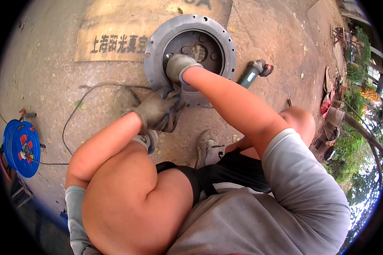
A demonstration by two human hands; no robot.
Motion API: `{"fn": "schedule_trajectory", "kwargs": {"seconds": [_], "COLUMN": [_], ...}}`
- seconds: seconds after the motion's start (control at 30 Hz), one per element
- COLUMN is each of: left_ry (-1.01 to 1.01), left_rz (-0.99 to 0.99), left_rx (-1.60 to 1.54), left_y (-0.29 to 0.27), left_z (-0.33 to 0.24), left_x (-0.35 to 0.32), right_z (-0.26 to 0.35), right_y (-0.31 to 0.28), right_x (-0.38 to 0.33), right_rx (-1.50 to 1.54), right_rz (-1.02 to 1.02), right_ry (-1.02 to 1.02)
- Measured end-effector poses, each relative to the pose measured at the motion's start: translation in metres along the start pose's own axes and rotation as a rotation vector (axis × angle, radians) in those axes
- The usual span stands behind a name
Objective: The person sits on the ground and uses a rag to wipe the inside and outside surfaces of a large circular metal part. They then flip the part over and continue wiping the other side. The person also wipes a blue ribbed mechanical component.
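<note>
While squatting over the round grey metal flange housing [157,46] on concrete: gloved right hand [178,66] curled inside the bore, gloved left hand [157,108] clamped on the rim. Beside, tan rectangular lettered board [110,34].

My left hand [157,108] and right hand [178,66] wear grey gloves. The round flange [155,46] is plain grey metal. The cable reel [21,146] is blue with red patches.
</note>
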State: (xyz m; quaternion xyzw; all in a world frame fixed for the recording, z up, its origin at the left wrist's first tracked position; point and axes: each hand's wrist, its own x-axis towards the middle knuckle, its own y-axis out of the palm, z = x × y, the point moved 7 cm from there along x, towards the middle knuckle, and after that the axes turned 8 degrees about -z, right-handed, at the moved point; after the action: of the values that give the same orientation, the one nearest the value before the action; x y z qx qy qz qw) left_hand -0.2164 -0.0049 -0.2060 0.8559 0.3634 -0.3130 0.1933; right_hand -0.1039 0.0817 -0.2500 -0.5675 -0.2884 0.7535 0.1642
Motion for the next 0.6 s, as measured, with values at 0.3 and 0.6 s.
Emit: {"fn": "schedule_trajectory", "kwargs": {"seconds": [0.3, 0.6], "left_ry": [0.009, -0.248], "left_rz": [-0.007, -0.013], "left_rx": [0.136, -0.057], "left_y": [-0.003, -0.006], "left_z": [0.008, -0.019], "left_x": [0.008, -0.018], "right_z": [-0.02, 0.003], "right_y": [0.032, 0.009], "right_x": [-0.002, -0.009], "right_rx": [0.128, 0.152], "right_rz": [-0.245, -0.188], "right_ry": [0.171, 0.288]}}
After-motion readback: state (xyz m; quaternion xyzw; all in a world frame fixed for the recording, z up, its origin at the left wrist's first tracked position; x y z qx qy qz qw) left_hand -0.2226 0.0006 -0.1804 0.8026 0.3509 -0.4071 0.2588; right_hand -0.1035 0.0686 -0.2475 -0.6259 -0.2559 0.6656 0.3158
